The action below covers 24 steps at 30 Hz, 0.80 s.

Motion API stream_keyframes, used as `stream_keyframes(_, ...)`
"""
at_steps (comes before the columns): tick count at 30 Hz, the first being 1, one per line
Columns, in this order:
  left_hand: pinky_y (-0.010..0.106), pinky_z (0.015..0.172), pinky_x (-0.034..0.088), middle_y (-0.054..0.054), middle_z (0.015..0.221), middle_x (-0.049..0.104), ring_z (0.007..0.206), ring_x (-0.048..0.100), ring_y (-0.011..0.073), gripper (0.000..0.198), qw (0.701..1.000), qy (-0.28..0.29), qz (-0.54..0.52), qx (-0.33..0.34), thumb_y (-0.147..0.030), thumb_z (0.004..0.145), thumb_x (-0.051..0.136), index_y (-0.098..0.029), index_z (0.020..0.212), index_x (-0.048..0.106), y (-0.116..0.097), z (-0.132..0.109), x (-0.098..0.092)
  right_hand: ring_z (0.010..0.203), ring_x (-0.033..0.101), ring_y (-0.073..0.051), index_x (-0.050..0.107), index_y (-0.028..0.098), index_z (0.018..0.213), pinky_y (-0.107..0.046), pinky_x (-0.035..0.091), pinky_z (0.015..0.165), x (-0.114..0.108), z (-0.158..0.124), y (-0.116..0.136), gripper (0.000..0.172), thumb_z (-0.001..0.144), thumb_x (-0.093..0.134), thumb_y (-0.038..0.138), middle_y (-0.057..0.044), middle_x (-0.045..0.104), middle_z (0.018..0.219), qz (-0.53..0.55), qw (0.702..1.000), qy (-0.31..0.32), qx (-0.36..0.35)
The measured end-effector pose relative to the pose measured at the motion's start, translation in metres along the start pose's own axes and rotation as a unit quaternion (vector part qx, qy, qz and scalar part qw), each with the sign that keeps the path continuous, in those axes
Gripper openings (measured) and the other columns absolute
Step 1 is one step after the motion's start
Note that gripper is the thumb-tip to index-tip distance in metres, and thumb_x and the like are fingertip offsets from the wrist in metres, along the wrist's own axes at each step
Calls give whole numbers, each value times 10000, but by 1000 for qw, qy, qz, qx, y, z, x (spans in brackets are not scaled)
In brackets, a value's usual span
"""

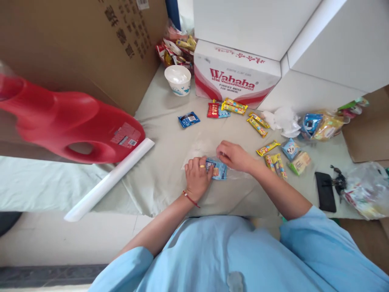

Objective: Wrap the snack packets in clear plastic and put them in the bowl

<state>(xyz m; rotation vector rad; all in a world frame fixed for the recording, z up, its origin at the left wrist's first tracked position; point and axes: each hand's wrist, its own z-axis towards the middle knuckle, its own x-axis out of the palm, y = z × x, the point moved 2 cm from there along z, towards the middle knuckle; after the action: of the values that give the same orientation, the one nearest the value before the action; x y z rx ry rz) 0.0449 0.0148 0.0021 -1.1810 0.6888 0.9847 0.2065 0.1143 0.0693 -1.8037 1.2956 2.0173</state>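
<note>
In the head view, a light-blue snack packet [220, 172] lies on the cloth in front of me, with clear plastic film [194, 151] around it. My left hand [196, 175], with a ring and a red string bracelet, holds the packet from its left side, thumb resting on it. Just above the packet's right end, my right hand [233, 156] is closed in a pinch on the clear plastic. Its fingertips are partly hidden. A dark-blue packet [189, 119] lies farther back, apart from both hands.
Yellow snack sticks [267, 148], a red packet [212, 110] and small cakes [300, 163] lie around. A Wahaha carton [234, 77] and paper bowl [179, 81] stand behind. Left are a red jug [75, 121] and white roll [111, 178]; right, a black phone [325, 192] and plastic bag [367, 188].
</note>
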Motion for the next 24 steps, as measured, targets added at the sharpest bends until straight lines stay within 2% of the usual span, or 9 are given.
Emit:
stream_keyframes(3, 505, 907, 447, 173, 1135, 627, 1076, 559, 355, 395, 996, -14, -46, -72, -441, 923, 656, -176, 1212, 606, 12, -1, 1, 816, 589, -180, 676, 217, 1164, -271, 407, 716, 25, -21, 20, 231, 1073, 464, 240, -63, 642, 1009, -55, 995, 79, -38)
stream_keyframes(7, 483, 956, 491, 121, 1098, 605, 1075, 572, 308, 336, 986, 3, -157, -62, -286, 841, 635, -193, 1157, 570, 39, -2, -6, 906, 613, -201, 626, 285, 1399, -282, 428, 765, 56, -34, 27, 362, 1089, 445, 234, -71, 670, 1105, -73, 992, 91, -43)
stream_keyframes(9, 452, 990, 499, 103, 1128, 585, 1101, 573, 272, 303, 973, -41, -209, -92, -250, 857, 553, -208, 1157, 545, 57, 2, -15, 931, 617, -214, 611, 297, 1448, -307, 449, 824, 64, -35, 28, 424, 1075, 441, 185, -82, 672, 1141, -81, 993, 80, -42)
stream_keyframes(12, 480, 1097, 454, 127, 1240, 566, 1220, 547, 271, 299, 950, -104, -215, -204, -308, 969, 409, -213, 1225, 531, 79, 14, -22, 950, 617, -226, 611, 314, 1462, -335, 469, 874, 70, -37, 32, 467, 1048, 469, 151, -90, 667, 1155, -106, 992, 69, -27)
stream_keyframes(14, 564, 1205, 342, 171, 1376, 547, 1400, 448, 324, 342, 958, -73, -176, -216, -402, 1010, 401, -206, 1241, 562, 82, 23, -22, 988, 611, -240, 609, 310, 1468, -346, 481, 887, 71, -38, 36, 479, 1034, 492, 144, -100, 658, 1162, -123, 990, 70, -18)
stream_keyframes(17, 688, 1238, 220, 202, 1537, 481, 1551, 246, 451, 325, 984, 32, -97, -147, -474, 897, 640, -198, 1068, 651, 73, 28, -21, 1038, 585, -258, 601, 296, 1484, -361, 488, 917, 71, -42, 39, 516, 1012, 509, 107, -110, 644, 1174, -123, 990, 64, -18)
stream_keyframes(19, 675, 1189, 317, 200, 1453, 559, 1479, 370, 463, 209, 988, 67, -83, -115, -383, 828, 709, -199, 907, 652, 66, 24, -25, 1050, 563, -254, 594, 296, 1493, -364, 483, 953, 73, -45, 38, 549, 997, 510, 76, -104, 635, 1184, -105, 993, 50, -23)
stream_keyframes(21, 540, 1051, 490, 148, 1168, 678, 1197, 615, 348, 103, 985, 79, -120, -98, -301, 846, 659, -211, 823, 616, 57, 18, -33, 1050, 547, -246, 590, 296, 1497, -369, 479, 982, 75, -47, 36, 565, 990, 504, 63, -99, 631, 1195, -81, 996, 37, -26)
stream_keyframes(24, 342, 801, 542, 30, 844, 642, 799, 636, 196, 87, 978, 73, -178, -76, -240, 897, 595, -221, 813, 586, 33, 11, -43, 1052, 545, -251, 609, 283, 1480, -394, 488, 990, 79, -49, 32, 560, 979, 488, 64, -105, 638, 1207, -43, 999, 20, -21)
